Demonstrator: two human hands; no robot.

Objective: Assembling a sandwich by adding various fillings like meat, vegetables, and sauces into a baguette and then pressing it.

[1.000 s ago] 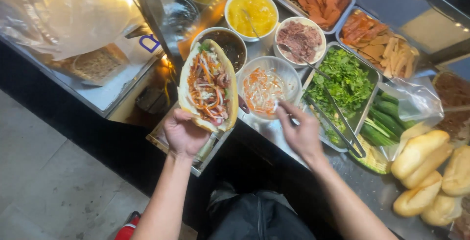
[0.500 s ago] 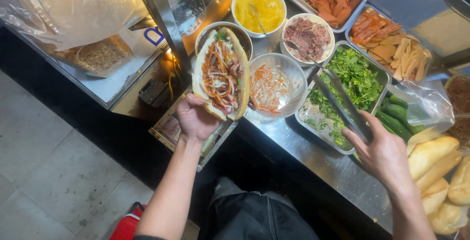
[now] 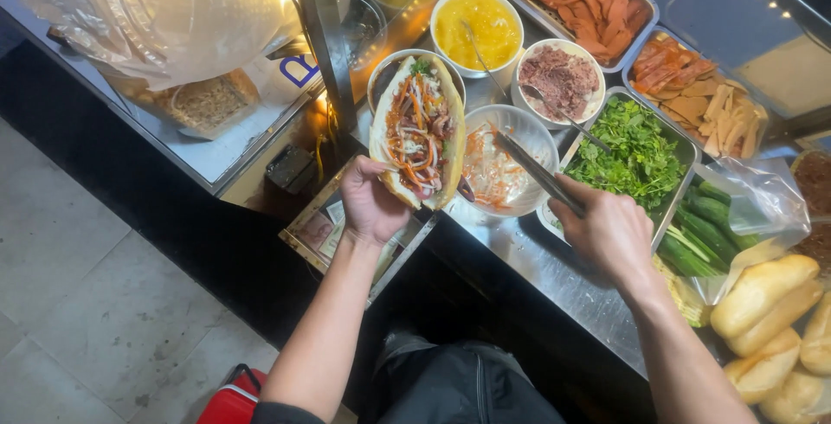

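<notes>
My left hand [image 3: 368,203] cupped the filled sandwich [image 3: 417,134] from beneath, open side up, above the worktop [image 3: 537,273] edge. My right hand [image 3: 606,229] gripped metal tongs [image 3: 537,170], their tips reaching into the bowl of shredded carrot [image 3: 502,169] just right of the sandwich. Beyond lay a tray of herbs [image 3: 636,156].

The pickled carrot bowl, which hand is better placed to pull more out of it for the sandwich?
Right, probably. The right hand holds tongs reaching into the carrot bowl, while the left hand is busy cradling the open sandwich.
</notes>
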